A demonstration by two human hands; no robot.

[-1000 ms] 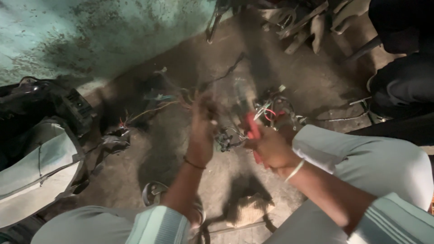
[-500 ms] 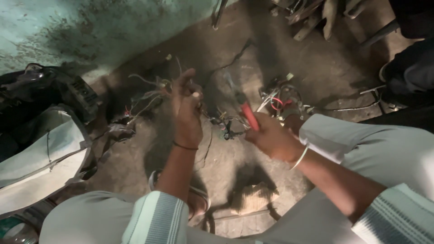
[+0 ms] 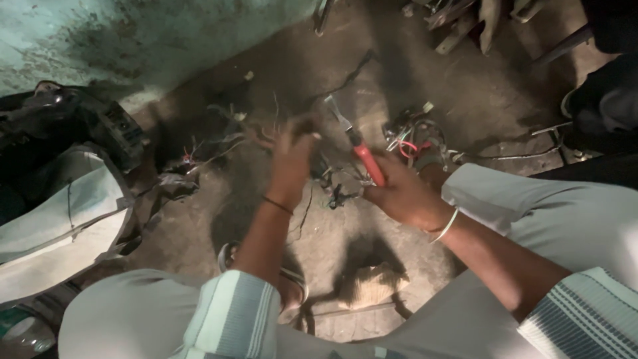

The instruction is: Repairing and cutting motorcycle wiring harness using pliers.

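Note:
My right hand [image 3: 403, 194] grips a tool with red handles [image 3: 367, 161]; its metal tip [image 3: 337, 114] points up and to the left. My left hand [image 3: 291, 159] is raised with fingers spread over a tangle of thin wires [image 3: 335, 186] on the dirt floor; it is blurred, and whether it pinches a wire I cannot tell. A second bundle of wires with white connectors and a red loop [image 3: 413, 138] lies just right of the tool. Both my knees, in light trousers, fill the bottom of the view.
A dark and white vehicle body panel [image 3: 63, 206] lies at the left. Loose wires [image 3: 199, 149] trail from it. Metal scrap [image 3: 465, 20] sits at the top. A dark shape [image 3: 608, 100] fills the upper right. A sandal [image 3: 292, 292] and a small brush [image 3: 372, 282] lie below my hands.
My left hand rose and moved left, away from the wire tangle, fingers spreading. My right hand swung the red-handled tool upright so its tip points up-left. The camera view shifted slightly.

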